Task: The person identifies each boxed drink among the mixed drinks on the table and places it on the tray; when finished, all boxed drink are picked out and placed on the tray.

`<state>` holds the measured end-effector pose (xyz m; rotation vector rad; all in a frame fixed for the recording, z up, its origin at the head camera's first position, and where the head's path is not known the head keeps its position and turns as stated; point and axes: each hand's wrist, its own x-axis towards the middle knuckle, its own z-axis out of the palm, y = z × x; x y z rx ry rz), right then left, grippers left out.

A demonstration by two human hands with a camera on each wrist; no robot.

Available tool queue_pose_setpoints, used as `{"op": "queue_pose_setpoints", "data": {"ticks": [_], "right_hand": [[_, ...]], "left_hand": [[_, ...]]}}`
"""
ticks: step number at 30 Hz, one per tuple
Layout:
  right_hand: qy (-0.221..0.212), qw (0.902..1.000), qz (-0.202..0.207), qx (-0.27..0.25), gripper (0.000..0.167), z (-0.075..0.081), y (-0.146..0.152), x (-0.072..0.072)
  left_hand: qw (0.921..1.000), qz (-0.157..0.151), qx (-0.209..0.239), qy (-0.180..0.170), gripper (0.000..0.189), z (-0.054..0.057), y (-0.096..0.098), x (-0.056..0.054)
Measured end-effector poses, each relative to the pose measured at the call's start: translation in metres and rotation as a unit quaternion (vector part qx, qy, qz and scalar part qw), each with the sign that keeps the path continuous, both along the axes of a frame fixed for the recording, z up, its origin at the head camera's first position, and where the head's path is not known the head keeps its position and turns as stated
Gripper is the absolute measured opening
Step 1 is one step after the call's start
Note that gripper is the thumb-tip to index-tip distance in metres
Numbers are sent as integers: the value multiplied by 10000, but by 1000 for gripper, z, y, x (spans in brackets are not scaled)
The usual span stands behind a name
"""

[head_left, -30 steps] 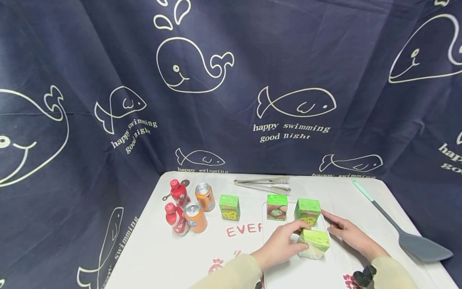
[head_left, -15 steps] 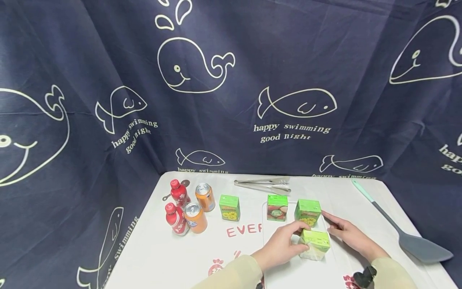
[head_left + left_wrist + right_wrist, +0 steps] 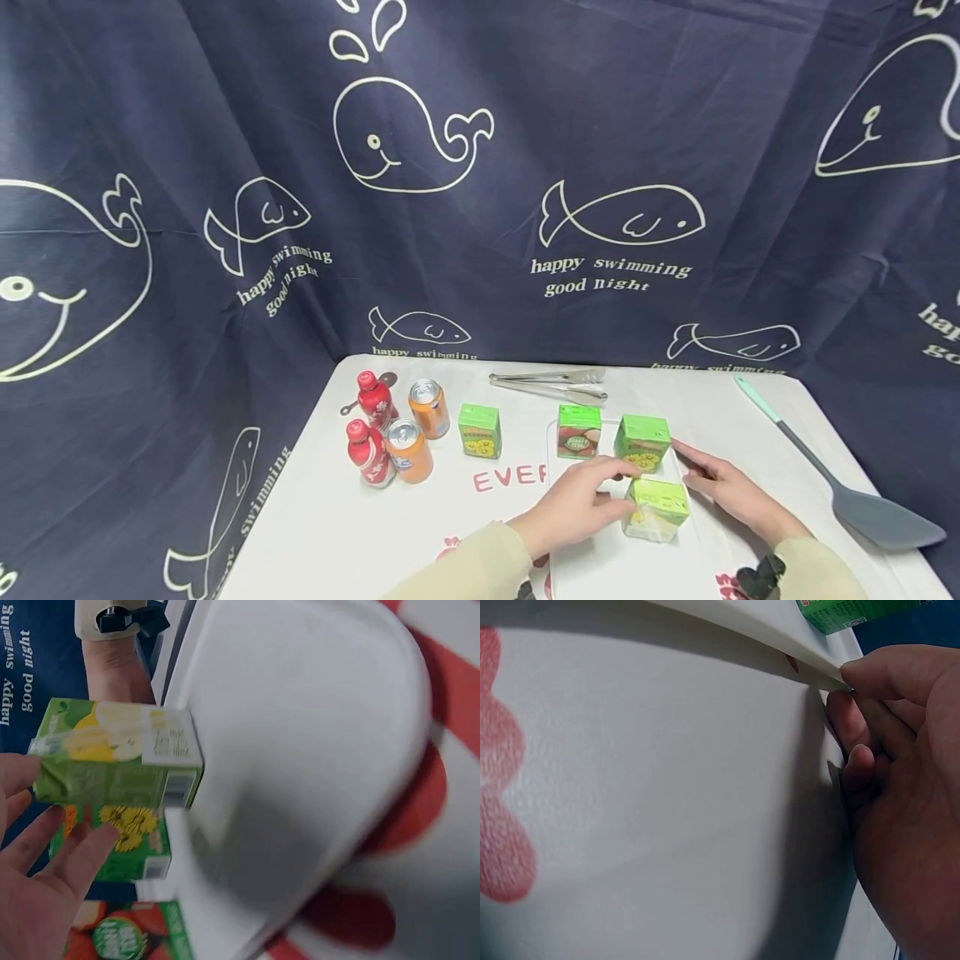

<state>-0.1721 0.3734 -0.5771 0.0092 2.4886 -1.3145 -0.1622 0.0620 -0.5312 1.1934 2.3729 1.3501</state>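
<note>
A light-green juice carton point(image 3: 655, 514) stands on the white tray point(image 3: 600, 562). My left hand point(image 3: 573, 508) is beside it, thumb tip right at its left side and fingers spread loosely. In the left wrist view those fingers point(image 3: 90, 859) stand apart, not wrapped round the carton. My right hand point(image 3: 738, 496) pinches the tray's right edge; the right wrist view has the thumb on the rim and fingertips under it. Behind, on the tray, are a green carton with yellow flowers point(image 3: 642, 442) and a green-and-red carton point(image 3: 578, 433).
Another green carton point(image 3: 480, 432) stands left of the tray. Farther left are two orange cans point(image 3: 409, 454) and two red bottles point(image 3: 370, 454), with a dark spoon point(image 3: 387, 378) behind. Metal tongs point(image 3: 551, 387) lie at the back. A grey spatula point(image 3: 877, 512) lies at the right.
My left hand has loosened from the light-green carton and drawn slightly left, its thumb sliding back off the front. The right hand keeps its place at the tray edge.
</note>
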Motion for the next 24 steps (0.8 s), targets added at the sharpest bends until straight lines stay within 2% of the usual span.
{"op": "queue_pose_setpoints", "data": {"ticks": [2, 5, 8, 14, 18, 21, 24], "right_hand": [[12, 10000, 29, -27, 71, 0, 0, 0], [21, 10000, 23, -50, 70, 1, 0, 1], [32, 10000, 16, -35, 70, 1, 0, 1], [58, 10000, 12, 37, 70, -2, 0, -1], [56, 10000, 49, -39, 71, -2, 1, -1], [3, 9999, 49, -103, 71, -2, 2, -1], [-16, 9999, 97, -98, 71, -3, 3, -1]], "left_hand": [[9980, 50, -292, 550, 37, 4, -7, -1], [9885, 194, -674, 1342, 36, 11, -19, -3], [9817, 305, -849, 1678, 35, 18, -34, -5], [9753, 467, -823, 1998, 35, 27, -68, -19], [9708, 756, -852, 2109, 34, 31, -94, -31], [9698, 997, -912, 2029, 34, 34, -112, -39], [9718, 1242, -898, 1793, 34, 36, -127, -47]]}}
